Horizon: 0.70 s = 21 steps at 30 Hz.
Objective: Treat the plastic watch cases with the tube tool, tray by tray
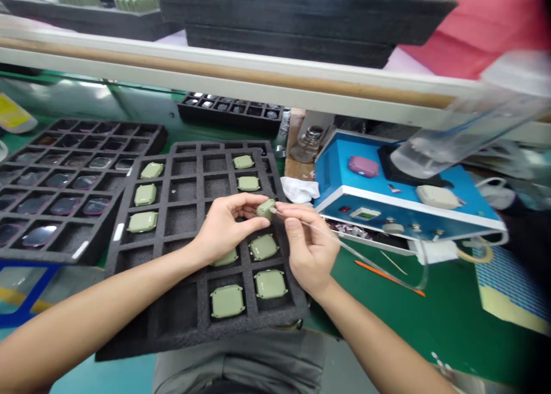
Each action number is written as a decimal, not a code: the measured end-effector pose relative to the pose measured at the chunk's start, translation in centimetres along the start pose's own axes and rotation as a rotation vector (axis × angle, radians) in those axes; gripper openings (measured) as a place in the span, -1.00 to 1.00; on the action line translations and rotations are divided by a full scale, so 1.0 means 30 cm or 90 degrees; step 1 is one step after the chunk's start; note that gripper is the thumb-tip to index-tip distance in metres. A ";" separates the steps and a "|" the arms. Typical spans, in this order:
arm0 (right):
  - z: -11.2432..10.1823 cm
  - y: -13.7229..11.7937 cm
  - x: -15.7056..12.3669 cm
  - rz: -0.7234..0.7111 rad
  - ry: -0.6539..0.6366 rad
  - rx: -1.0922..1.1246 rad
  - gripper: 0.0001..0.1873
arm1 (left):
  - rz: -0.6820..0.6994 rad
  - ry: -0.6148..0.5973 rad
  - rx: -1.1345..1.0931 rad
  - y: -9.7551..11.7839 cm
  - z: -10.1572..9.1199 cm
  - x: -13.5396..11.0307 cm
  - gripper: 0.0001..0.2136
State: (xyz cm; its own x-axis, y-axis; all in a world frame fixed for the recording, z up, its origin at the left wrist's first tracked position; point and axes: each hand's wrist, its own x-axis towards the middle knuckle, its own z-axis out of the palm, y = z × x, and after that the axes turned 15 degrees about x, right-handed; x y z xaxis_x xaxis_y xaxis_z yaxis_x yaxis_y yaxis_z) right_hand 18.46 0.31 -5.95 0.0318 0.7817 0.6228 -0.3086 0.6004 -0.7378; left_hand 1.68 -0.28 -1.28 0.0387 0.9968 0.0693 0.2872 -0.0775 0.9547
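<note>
My left hand (226, 225) is closed on a green watch case (266, 209), gripping it between thumb and fingers above the foam tray. My right hand (310, 242) pinches the end of a clear thin tube (365, 260), its tip against or very near the case's right side. Below both hands lies the black foam tray (178, 322), its compartments holding several more green cases, such as one green case (227, 301) at the front. From my right hand the tube loops toward the front of a blue machine (357, 196).
To the left stands another foam tray (86, 250) with dark glass-like pieces. On the blue machine rest a purple case (364, 166) and a clear cylinder (426, 153). An orange stick (387, 276) lies on the green mat. A shelf edge (258, 75) crosses above the bench.
</note>
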 end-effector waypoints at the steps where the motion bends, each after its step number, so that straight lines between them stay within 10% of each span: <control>1: 0.002 0.000 0.003 0.002 -0.001 0.005 -0.83 | -0.002 0.003 -0.003 0.002 -0.002 0.001 -0.65; 21: 0.028 0.002 0.070 -0.002 0.006 0.022 -0.86 | -0.045 0.083 0.186 0.045 -0.039 0.035 -0.54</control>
State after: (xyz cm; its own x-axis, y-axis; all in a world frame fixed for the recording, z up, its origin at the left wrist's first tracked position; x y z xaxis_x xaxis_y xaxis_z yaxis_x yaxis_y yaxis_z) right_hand 17.71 1.85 -4.45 0.0409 0.7816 0.6224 -0.3407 0.5965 -0.7267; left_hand 1.00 0.70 0.43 -0.1090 0.9922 0.0607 0.5485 0.0091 0.8361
